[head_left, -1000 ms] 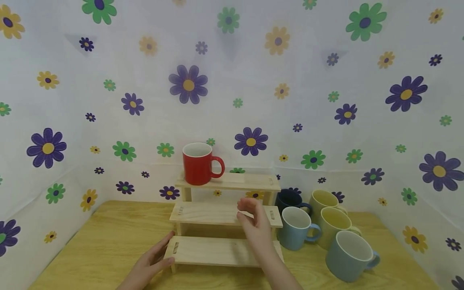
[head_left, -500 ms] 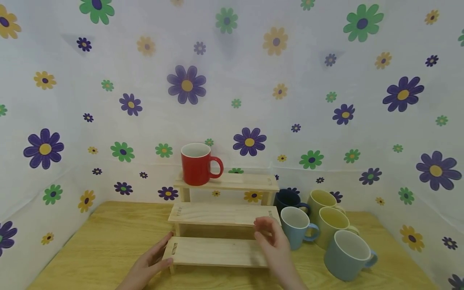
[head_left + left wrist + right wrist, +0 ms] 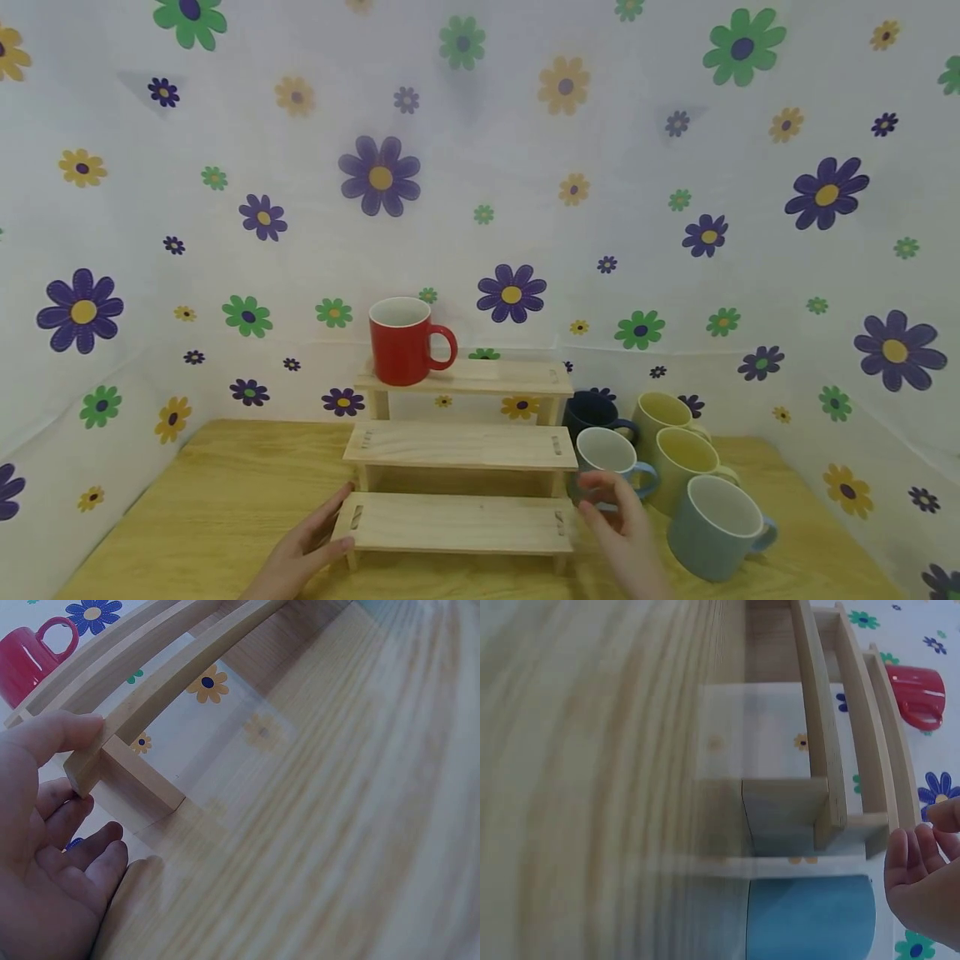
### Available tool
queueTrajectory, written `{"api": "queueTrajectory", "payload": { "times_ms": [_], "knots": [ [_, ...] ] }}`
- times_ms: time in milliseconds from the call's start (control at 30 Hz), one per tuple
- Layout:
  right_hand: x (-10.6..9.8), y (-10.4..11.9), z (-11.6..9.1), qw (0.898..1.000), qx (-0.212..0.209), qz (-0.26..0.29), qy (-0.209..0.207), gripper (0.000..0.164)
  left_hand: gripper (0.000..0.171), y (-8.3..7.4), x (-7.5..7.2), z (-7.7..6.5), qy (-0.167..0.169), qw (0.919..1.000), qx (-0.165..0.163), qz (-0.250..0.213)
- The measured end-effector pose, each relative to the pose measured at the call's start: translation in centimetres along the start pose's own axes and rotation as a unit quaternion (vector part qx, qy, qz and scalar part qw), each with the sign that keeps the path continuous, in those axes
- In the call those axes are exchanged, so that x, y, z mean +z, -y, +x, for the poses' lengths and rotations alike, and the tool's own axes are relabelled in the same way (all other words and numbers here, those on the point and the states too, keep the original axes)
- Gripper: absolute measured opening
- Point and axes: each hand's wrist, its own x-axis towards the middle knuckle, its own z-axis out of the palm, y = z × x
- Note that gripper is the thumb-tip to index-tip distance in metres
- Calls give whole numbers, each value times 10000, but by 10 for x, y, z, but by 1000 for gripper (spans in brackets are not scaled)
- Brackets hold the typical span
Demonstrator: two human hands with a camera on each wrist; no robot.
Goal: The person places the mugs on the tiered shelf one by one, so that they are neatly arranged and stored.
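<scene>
A three-tier wooden display stand (image 3: 457, 523) stands on the table, with a red mug (image 3: 400, 346) upright on the left end of its top tier. My left hand (image 3: 303, 542) holds the left end of the bottom tier, thumb and fingertips against the board in the left wrist view. Just right of that tier's other end hovers my right hand (image 3: 624, 529), fingers loosely bent and holding nothing. It partly covers a light blue mug (image 3: 606, 454) beside the stand. In the right wrist view, a blue mug (image 3: 810, 919) stands on the table near the hand (image 3: 930, 877).
Right of the stand are a dark blue mug (image 3: 591, 410), a yellow mug (image 3: 663, 412), another yellow mug (image 3: 687, 462) and a grey-blue mug (image 3: 712, 533), all upright. A white flowered cloth (image 3: 465, 250) walls the wooden table (image 3: 195, 517) at back and sides.
My right hand has moved right and toward me, from over the middle tier to beside the bottom tier's right end. My left hand keeps its place on the stand.
</scene>
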Motion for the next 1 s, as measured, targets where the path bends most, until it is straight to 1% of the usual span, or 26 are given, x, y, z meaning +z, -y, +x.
{"api": "queueTrajectory", "payload": {
  "times_ms": [100, 167, 267, 433, 500, 667, 833, 900, 1000],
  "knots": [
    [-9, -5, -1, 9997, -143, -172, -136, 30, 72, 0, 0, -1, -49, 10000, -5, 3],
    [-15, -9, -2, 9993, -121, -307, -152, 30, 72, -1, 0, -1, -65, 10000, -22, -11],
    [-22, -13, -1, 9987, 21, -501, -106, 30, 72, -2, 0, -1, -69, 9999, -76, -51],
    [-34, -13, 3, 9957, 270, -873, 152, 28, 73, -4, 1, 0, -76, 9998, -157, -17],
    [-40, -12, 5, 9937, 127, -1089, 227, 28, 73, -4, 2, 0, -64, 9998, -160, -17],
    [-56, -13, 10, 9857, -591, -1514, 443, 33, 73, -4, 2, 0, -68, 9998, -181, -97],
    [-73, -16, 15, 9782, -548, -1760, 952, 34, 72, -4, 2, 1, -107, 9997, -205, -8],
    [-80, -19, 16, 9751, -671, -1795, 1114, 36, 72, -4, 2, 1, -125, 9997, -220, 48],
    [-89, -23, 17, 9712, -1031, -1839, 1108, 36, 71, -3, 2, 2, -165, 9995, -239, 121]
  ]
}}
